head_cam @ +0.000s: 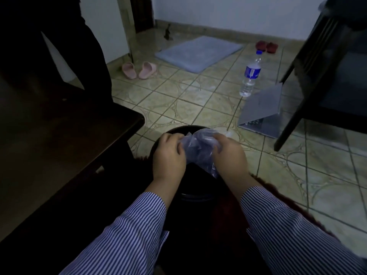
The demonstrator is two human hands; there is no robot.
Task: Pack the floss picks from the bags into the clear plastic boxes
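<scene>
pink slippers (139, 70), blue mat (196, 53), water bottle (250, 75), half-open laptop (263, 111), red shoes (266, 46), tiled floor (178, 100)

Both forearms come in from the bottom of the view in striped sleeves, angled toward each other so the hands meet in the middle. Left hand (168, 153) has its fingers curled in, pinching the left edge of a crumpled plastic bag (198, 147). Right hand (228, 153) grips the bag's other side, knuckles up, fingers tucked into the plastic.
</scene>
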